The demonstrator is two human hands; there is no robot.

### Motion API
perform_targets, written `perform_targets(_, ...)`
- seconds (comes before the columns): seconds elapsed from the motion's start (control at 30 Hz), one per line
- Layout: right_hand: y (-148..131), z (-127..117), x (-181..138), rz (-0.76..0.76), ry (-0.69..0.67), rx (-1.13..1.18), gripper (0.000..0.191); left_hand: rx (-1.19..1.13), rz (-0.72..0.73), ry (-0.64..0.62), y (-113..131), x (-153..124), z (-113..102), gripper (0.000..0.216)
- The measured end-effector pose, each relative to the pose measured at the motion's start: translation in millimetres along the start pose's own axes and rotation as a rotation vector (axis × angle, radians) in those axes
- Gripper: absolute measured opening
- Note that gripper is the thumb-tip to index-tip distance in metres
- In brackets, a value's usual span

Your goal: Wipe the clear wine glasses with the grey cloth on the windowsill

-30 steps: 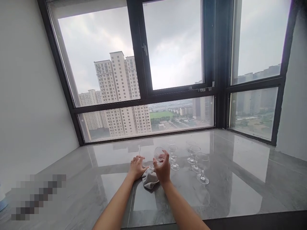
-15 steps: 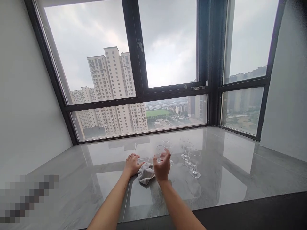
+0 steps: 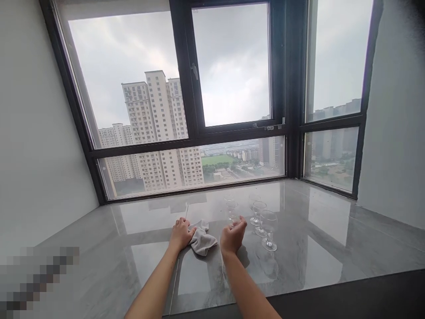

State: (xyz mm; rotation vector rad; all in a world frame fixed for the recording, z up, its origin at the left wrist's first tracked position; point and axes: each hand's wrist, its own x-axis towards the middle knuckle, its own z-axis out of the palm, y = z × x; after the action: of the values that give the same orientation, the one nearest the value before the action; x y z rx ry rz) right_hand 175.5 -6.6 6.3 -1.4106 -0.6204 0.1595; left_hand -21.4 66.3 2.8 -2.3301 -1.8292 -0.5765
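Note:
My left hand lies on the grey countertop with its fingers loosely spread, its thumb touching the edge of a crumpled grey cloth. To the right of the cloth, my right hand is curled closed around what looks like a clear stemmed glass; most of it is hidden by the fingers. Just beyond that hand stand clear glasses, partly overlapping. A row of upright stemmed glasses runs to the right, the nearest glass standing apart from my hand.
The glossy stone countertop reflects the window and glasses. Dark window frames border it at the back, with white walls at both sides. The counter's dark front edge runs along the lower right.
My right hand has shifted right, away from the cloth, and its fingers have curled in. The glass that showed above it has moved along and is now mostly hidden. My left hand stays beside the cloth.

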Motion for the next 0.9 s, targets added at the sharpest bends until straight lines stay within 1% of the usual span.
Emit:
perform_targets(0.17,8.5,1.7,1.3,-0.065,0.097,-0.055,0.070,0.014,-0.012,-0.015,0.8,0.7,-0.4,0.038)
perform_targets(0.3,1.9,-1.7,-1.1,-0.071,0.125,-0.128,0.074,0.019,-0.013,-0.014,0.9,0.9,-0.5,0.037)
perform_targets(0.4,-8.4,-11.5,-7.3,-0.090,0.146,-0.167,0.078,0.017,-0.007,-0.001,-0.3,0.9,0.6,0.036)
perform_targets(0.47,-13.2,-22.1,-15.7,-0.138,0.178,-0.151,0.080,0.018,0.006,-0.003,-1.1,1.1,1.1,0.037)
perform_targets(0.53,-14.9,-34.2,-27.6,-0.209,0.161,-0.098,0.076,0.025,0.029,-0.022,-0.6,1.6,0.4,0.036)
perform_targets(0.57,-14.9,-39.8,-34.1,-0.260,0.114,-0.066,0.072,0.029,0.043,-0.043,0.4,1.9,-0.6,0.036)
perform_targets(0.63,-14.1,-48.4,-46.3,-0.381,-0.042,-0.014,0.062,0.035,0.081,-0.094,4.2,1.8,-4.1,0.035)
perform_targets(0.7,-13.9,-52.2,-54.6,-0.494,-0.209,-0.023,0.056,0.040,0.137,-0.141,10.2,-0.9,-8.9,0.032)
perform_targets(0.73,-14.1,-52.6,-56.8,-0.538,-0.295,-0.047,0.055,0.041,0.168,-0.159,13.7,-3.8,-11.3,0.031)
perform_targets(0.8,-13.9,-51.8,-57.8,-0.594,-0.479,-0.113,0.061,0.034,0.219,-0.169,21.2,-13.3,-14.9,0.030)
perform_targets(0.9,-10.1,-52.6,-54.9,-0.597,-0.773,-0.199,0.078,-0.012,0.272,-0.167,32.4,-35.2,-16.7,0.031)
